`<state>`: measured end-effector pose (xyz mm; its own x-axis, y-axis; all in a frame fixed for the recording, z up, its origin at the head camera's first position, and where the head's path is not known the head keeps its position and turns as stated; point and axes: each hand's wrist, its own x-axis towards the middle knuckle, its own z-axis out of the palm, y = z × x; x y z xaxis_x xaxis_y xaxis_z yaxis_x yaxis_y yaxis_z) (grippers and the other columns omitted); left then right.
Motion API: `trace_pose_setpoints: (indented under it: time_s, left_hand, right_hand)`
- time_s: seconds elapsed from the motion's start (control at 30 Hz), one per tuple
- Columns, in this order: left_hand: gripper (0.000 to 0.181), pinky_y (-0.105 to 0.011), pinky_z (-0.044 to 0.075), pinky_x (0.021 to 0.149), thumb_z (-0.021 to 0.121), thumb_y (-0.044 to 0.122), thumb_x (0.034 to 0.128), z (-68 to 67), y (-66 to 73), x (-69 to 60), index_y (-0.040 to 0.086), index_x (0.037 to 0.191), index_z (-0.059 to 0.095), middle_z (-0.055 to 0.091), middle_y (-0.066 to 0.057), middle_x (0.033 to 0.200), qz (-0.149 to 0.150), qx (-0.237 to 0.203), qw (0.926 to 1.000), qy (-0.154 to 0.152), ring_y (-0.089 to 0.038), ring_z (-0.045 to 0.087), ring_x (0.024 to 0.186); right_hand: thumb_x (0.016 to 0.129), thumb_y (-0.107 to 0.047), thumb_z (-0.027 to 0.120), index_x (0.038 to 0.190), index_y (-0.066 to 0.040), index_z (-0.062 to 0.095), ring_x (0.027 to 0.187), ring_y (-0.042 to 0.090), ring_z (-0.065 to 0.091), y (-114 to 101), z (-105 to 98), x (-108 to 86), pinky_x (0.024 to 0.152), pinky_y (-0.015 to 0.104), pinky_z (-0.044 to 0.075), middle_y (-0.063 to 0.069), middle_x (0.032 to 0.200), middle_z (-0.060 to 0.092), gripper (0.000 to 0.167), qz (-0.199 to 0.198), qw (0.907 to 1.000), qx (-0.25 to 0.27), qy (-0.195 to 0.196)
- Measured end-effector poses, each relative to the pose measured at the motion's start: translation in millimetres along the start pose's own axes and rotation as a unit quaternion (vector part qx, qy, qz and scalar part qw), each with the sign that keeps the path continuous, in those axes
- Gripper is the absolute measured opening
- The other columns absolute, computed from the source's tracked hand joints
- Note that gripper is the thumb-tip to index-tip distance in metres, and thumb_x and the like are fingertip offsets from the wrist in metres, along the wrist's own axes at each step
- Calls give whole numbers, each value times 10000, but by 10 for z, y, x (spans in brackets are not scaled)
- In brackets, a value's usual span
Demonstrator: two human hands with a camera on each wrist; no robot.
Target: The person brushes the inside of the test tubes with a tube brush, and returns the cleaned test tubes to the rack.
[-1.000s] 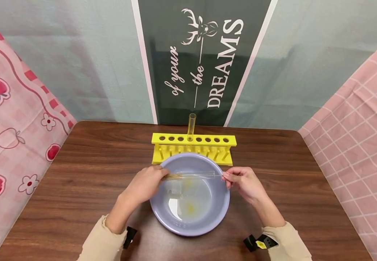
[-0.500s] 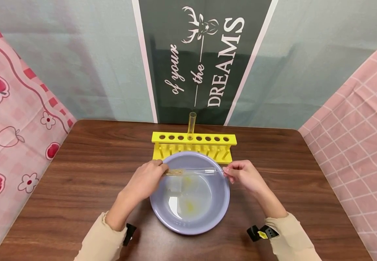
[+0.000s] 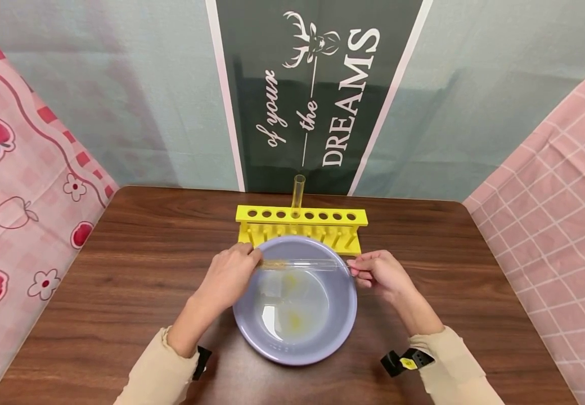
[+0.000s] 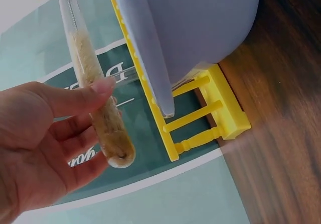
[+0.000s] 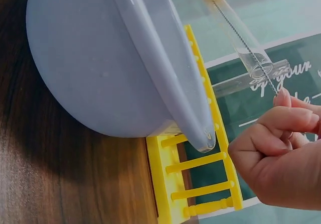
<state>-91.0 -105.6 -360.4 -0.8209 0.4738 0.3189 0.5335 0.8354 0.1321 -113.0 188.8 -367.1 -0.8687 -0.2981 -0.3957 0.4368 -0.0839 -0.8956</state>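
A clear test tube (image 3: 313, 265) lies nearly level above the far part of a lavender basin (image 3: 345, 332). My left hand (image 3: 233, 274) grips its rounded end; in the left wrist view the thumb and fingers close round the tube. Inside it sits the tan bristle head of a test tube brush (image 4: 88, 58), pushed down to the rounded end. My right hand (image 3: 382, 275) pinches the brush's twisted wire handle (image 5: 241, 40), just outside the tube's mouth. Water with two yellowish patches (image 3: 294, 322) fills the bottom of the basin.
Behind the basin stands a yellow test tube rack (image 3: 244, 214), partly hidden by its rim. One upright test tube (image 3: 298, 194) is in the rack. The brown wooden table (image 3: 135, 281) is bordered by curtains (image 3: 171, 112) at the back and sides.
Both hands have risen slightly away from me with the tube and brush. The tube now lies a little farther toward the basin's back rim. Both grips are unchanged.
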Motion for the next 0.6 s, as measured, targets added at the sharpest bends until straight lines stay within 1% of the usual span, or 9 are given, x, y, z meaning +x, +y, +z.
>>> trace_pose_setpoints:
  time_s: [0.07, 0.1, 0.17, 0.2, 0.23, 0.27, 0.37, 0.43, 0.6]
  left_hand:
    - [131, -348, 421, 491, 679, -31, 739, -5, -6, -7, 76, 783, 616, 508, -45, 699, -7, 6, 10000, 57, -231, 538, 672]
    - [152, -344, 419, 496, 687, -41, 727, -9, -10, -10, 80, 781, 614, 508, -45, 701, -31, -13, 10000, 58, -227, 535, 674]
    - [186, -338, 423, 511, 707, -49, 701, -19, -20, -10, 90, 773, 607, 512, -39, 708, -89, -69, 9999, -2, -221, 535, 687]
    - [200, -334, 426, 519, 716, -50, 690, -26, -24, -12, 95, 773, 606, 518, -34, 714, -126, -114, 9998, -49, -218, 536, 694]
    - [208, -334, 429, 525, 725, -46, 683, -32, -31, -17, 100, 772, 605, 519, -30, 718, -165, -158, 9997, -97, -215, 538, 699]
    - [211, -333, 432, 529, 729, -43, 681, -43, -35, -21, 103, 770, 606, 522, -26, 719, -200, -216, 9995, -136, -213, 540, 702]
    - [213, -330, 440, 535, 735, -37, 677, -62, -50, -29, 109, 762, 605, 529, -13, 720, -256, -325, 9989, -200, -205, 545, 707]
    - [209, -329, 440, 533, 730, -41, 679, -73, -53, -29, 106, 758, 604, 530, -10, 717, -267, -354, 9988, -220, -203, 546, 705]
    - [192, -331, 447, 544, 722, -50, 688, -80, -54, -15, 89, 767, 614, 542, -15, 722, -266, -352, 9984, -342, -209, 550, 706]
  right_hand:
    - [871, 65, 481, 631, -19, 619, 423, 73, 336, 11, -5, 3, 442, 195, 299, 27, 568, 540, 290, 15, 9999, 101, -94]
    - [872, 61, 486, 635, -10, 614, 428, 76, 341, 17, -7, 4, 445, 196, 303, 27, 569, 536, 279, -46, 9999, -14, -115]
    - [875, 35, 511, 666, 41, 604, 446, 94, 365, 24, -12, 2, 458, 210, 325, 36, 571, 520, 229, -275, 9978, -597, -106]
    - [875, 17, 530, 688, 63, 601, 458, 107, 381, 27, -16, 1, 467, 219, 336, 44, 570, 511, 205, -423, 9938, -1025, -89]
    - [874, -8, 550, 713, 77, 602, 474, 121, 399, 26, -19, -3, 480, 228, 351, 52, 570, 503, 190, -577, 9866, -1523, -70]
    - [872, -36, 570, 737, 86, 604, 491, 135, 413, 27, -24, -6, 487, 235, 359, 59, 568, 493, 185, -743, 9759, -2049, -59]
    - [865, -89, 603, 789, 64, 625, 528, 160, 432, 19, -42, -14, 499, 249, 368, 58, 557, 462, 172, -1215, 9332, -3377, -158]
    - [853, -108, 623, 805, 25, 648, 546, 155, 433, 12, -54, -16, 498, 244, 367, 43, 562, 457, 143, -1423, 9119, -3837, -319]
    - [824, -94, 655, 812, -21, 671, 586, 115, 456, 19, -64, -13, 520, 232, 404, 46, 645, 544, 75, -1928, 8721, -4446, -675]
